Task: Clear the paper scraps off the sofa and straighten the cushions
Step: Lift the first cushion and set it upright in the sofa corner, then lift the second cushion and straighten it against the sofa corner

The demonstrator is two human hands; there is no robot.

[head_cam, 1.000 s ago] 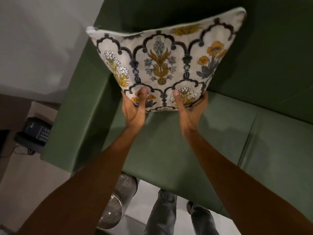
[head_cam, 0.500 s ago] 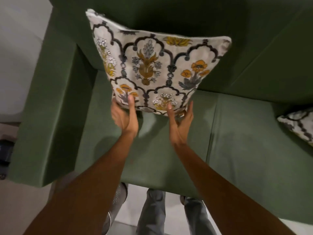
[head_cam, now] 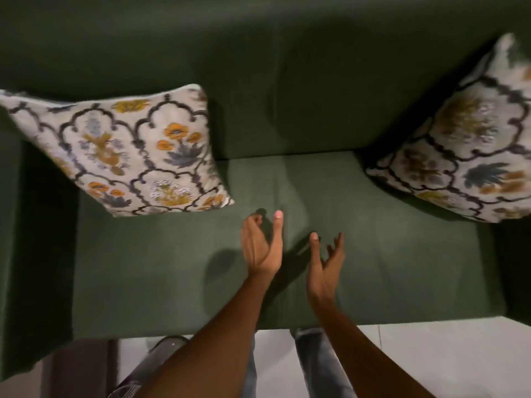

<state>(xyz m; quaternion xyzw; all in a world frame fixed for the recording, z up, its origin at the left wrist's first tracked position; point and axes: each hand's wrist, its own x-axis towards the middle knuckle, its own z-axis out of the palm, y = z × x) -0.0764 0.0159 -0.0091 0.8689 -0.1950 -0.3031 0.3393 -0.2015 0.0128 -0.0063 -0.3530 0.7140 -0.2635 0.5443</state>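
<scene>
A floral cushion [head_cam: 129, 150] leans against the backrest in the left corner of the green sofa [head_cam: 287, 96]. A second floral cushion [head_cam: 465, 145] leans in the right corner. My left hand [head_cam: 263, 245] hovers over the middle of the seat, fingers loosely curled, holding nothing. My right hand [head_cam: 326, 268] is beside it, palm up and fingers spread, also empty. Both hands are apart from the cushions. No paper scraps show on the seat.
A metal mesh bin [head_cam: 149, 366] stands on the pale floor [head_cam: 431, 354] at the sofa's front left, partly behind my left forearm. My legs in grey trousers [head_cam: 319, 366] stand at the seat's front edge. Sofa arms rise at both sides.
Both hands have let go of the left cushion, which now rests in the left corner. The hands drew back over the middle of the seat, and the view swung right, revealing the right cushion.
</scene>
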